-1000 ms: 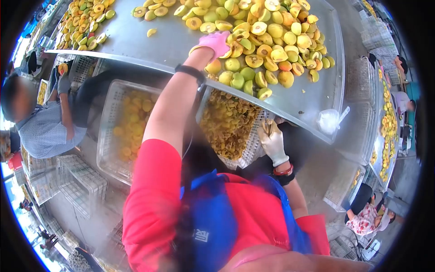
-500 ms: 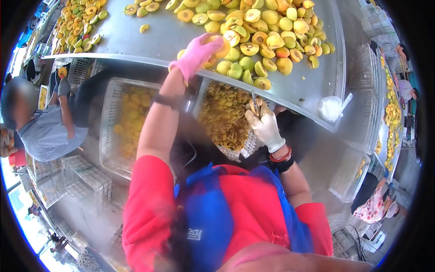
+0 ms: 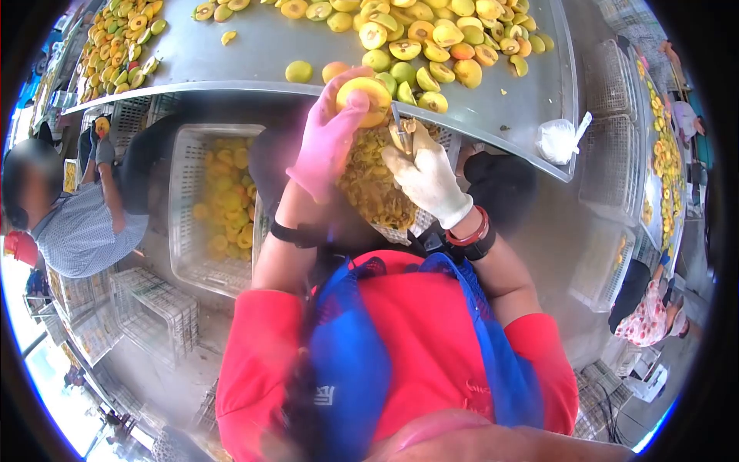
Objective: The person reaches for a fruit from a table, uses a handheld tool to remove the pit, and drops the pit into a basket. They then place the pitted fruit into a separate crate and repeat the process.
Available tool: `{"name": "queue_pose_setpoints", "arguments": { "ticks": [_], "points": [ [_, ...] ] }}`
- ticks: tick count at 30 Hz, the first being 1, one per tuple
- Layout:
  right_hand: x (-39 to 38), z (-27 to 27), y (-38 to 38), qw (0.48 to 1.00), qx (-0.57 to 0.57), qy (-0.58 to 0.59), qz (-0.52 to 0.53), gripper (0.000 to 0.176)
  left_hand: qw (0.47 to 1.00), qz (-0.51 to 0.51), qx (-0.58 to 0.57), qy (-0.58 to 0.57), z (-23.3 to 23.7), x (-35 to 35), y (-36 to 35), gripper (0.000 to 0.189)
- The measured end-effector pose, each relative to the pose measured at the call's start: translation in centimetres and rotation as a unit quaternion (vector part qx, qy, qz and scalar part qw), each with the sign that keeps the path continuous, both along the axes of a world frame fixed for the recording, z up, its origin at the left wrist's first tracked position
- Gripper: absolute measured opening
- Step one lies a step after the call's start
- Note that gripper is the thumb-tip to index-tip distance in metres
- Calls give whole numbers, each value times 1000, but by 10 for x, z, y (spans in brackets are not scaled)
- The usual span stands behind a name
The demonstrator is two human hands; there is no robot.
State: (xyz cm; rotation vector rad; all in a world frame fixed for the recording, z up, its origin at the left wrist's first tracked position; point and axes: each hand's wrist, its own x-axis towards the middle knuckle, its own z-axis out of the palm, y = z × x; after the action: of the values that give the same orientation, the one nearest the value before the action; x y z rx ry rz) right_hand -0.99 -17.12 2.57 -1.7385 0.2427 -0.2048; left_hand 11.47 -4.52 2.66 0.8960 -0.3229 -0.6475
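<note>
My left hand, in a pink glove, is closed around a yellow peach half just off the table's front edge, its cut face turned toward my right hand. In a white glove, my right hand grips a small knife, its narrow metal blade pointing up close beside the peach half. Below both hands, a white crate holds a heap of brownish-yellow scraps, partly covered by my hands. Many halved peaches lie piled on the metal table.
At my left stands a white crate of yellow peach halves. A tied white plastic bag rests at the table's right corner. A person in a patterned shirt sits at the left. Stacked crates stand on the right.
My left hand has drawn back from the pile toward me with a peach half. My right hand has moved up and left with the knife, bringing the hands together.
</note>
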Motion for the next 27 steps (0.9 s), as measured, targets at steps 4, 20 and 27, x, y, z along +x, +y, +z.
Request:
{"name": "queue_pose_setpoints", "arguments": {
  "ticks": [4,20,27],
  "points": [
    [-1,-8,2,987,-138,-78,11,14,999,33,6,-19,-2,-14,-5,43],
    [-4,6,9,982,163,50,84,20,980,157,53,-110,-9,-39,-15,45],
    [-2,12,13,995,-62,-44,68,24,981,174,27,-87,-4,-49,-19,48]
  ]
}}
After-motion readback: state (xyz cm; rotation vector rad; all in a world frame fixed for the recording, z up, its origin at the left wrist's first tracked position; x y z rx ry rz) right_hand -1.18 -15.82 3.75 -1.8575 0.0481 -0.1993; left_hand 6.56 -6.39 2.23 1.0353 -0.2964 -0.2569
